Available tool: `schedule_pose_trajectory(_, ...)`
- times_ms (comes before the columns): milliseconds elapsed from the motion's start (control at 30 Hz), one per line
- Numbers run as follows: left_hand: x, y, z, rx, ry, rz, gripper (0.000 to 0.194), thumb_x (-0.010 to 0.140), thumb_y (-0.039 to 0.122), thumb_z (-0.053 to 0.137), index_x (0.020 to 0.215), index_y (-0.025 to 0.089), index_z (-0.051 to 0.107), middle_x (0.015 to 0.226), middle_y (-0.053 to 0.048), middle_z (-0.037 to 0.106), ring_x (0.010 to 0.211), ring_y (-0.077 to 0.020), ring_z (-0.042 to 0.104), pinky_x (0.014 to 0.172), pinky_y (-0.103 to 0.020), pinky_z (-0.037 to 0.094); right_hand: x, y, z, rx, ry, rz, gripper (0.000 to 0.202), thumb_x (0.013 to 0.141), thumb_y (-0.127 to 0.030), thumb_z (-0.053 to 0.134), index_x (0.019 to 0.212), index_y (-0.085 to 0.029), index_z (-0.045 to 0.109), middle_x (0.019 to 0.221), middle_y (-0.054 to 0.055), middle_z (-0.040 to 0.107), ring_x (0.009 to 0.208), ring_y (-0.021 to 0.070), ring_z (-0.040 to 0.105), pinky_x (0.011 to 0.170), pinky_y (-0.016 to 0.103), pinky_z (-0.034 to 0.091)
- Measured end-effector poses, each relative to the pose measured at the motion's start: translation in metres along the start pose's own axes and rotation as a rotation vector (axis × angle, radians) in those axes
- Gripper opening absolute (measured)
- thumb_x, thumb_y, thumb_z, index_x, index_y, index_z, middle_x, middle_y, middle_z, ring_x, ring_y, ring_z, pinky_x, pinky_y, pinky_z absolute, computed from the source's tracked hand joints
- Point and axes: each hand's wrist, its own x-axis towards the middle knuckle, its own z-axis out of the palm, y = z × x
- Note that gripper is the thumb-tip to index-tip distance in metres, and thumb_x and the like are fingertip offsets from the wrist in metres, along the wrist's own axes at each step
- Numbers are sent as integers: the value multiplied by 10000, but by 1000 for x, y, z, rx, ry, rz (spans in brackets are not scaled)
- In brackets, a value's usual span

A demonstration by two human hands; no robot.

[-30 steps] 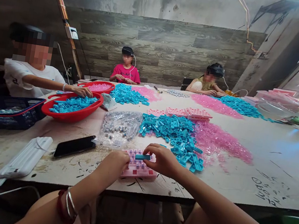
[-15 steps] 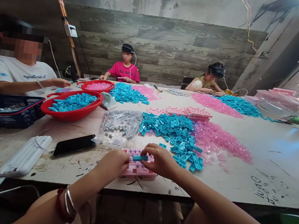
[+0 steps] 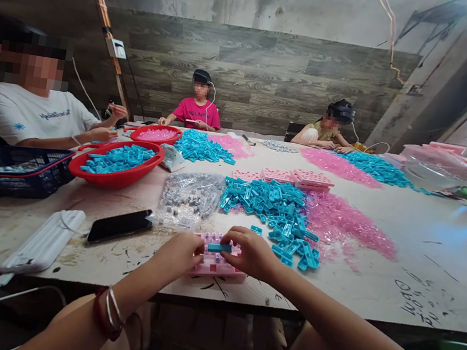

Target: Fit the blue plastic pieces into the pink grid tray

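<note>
A pink tray (image 3: 222,270) with small clear pieces in it lies near the table's front edge. My right hand (image 3: 248,251) has its fingers closed on the right end of a blue plastic piece (image 3: 219,248), which lies level over the tray. At the tray's left side is my left hand (image 3: 182,254), fingers bent together at the blue piece's left end; whatever they pinch is hidden. Just beyond the tray are a heap of blue pieces (image 3: 271,202), a heap of clear pink pieces (image 3: 342,219) and a plastic bag of small metallic parts (image 3: 190,195).
A black phone (image 3: 120,226) and a white power bank (image 3: 45,240) lie left of my hands. Red baskets (image 3: 115,180) and a dark blue basket (image 3: 11,181) stand farther left. Several pink trays (image 3: 312,180) lie behind the heaps. Three people sit around the table.
The view has shifted slightly. My hands keep nearly the same pose at the tray. The person at the left has raised one hand.
</note>
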Motion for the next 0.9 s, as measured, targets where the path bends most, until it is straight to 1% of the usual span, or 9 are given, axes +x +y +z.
schedule_pose_trajectory(133, -2, -3, -7, -82, 41, 19, 113, 684, 185, 554, 774, 153, 616, 738, -22, 628, 673, -143, 550, 579, -224, 355, 0, -3, 5, 9, 0, -22, 130, 729, -226, 624, 853, -187, 621, 773, 26, 606, 717, 138, 535, 642, 240, 393)
schedule_pose_trajectory(267, -6, -4, -13, -147, 36, 34, 131, 711, 222, 564, 807, 152, 619, 755, -20, 626, 685, -139, 552, 606, -226, 370, 2, -10, 15, -15, 13, -26, 124, 738, -265, 640, 827, -187, 603, 753, 23, 606, 714, 141, 531, 617, 234, 384)
schedule_pose_trajectory(467, -7, -2, -17, -99, 1, 17, 112, 700, 146, 550, 759, 148, 644, 747, -22, 640, 703, -142, 555, 638, -228, 372, 6, -15, 26, -99, -46, -125, 110, 778, -292, 608, 814, -189, 601, 780, 41, 629, 781, 171, 535, 644, 255, 402)
schedule_pose_trajectory(567, -6, -5, -14, -76, -6, 1, 112, 703, 151, 550, 752, 140, 651, 744, -27, 644, 692, -141, 552, 629, -224, 368, 6, -13, 28, -88, -57, -164, 79, 801, -254, 576, 812, -187, 619, 794, 45, 638, 801, 171, 537, 681, 266, 415)
schedule_pose_trajectory(667, -4, -8, -12, -92, -39, -21, 130, 719, 170, 536, 733, 138, 661, 715, -22, 643, 662, -133, 548, 601, -216, 356, 6, -11, 28, -26, -48, -178, 79, 800, -196, 567, 789, -186, 644, 799, 49, 639, 814, 163, 548, 699, 259, 422)
schedule_pose_trajectory(900, 4, -15, -7, -151, -80, -51, 128, 684, 180, 556, 652, 137, 672, 633, -2, 624, 600, -116, 528, 553, -196, 333, 11, -10, 30, 145, -53, -168, 103, 736, -88, 609, 687, -154, 672, 713, 43, 632, 675, 125, 561, 611, 211, 411)
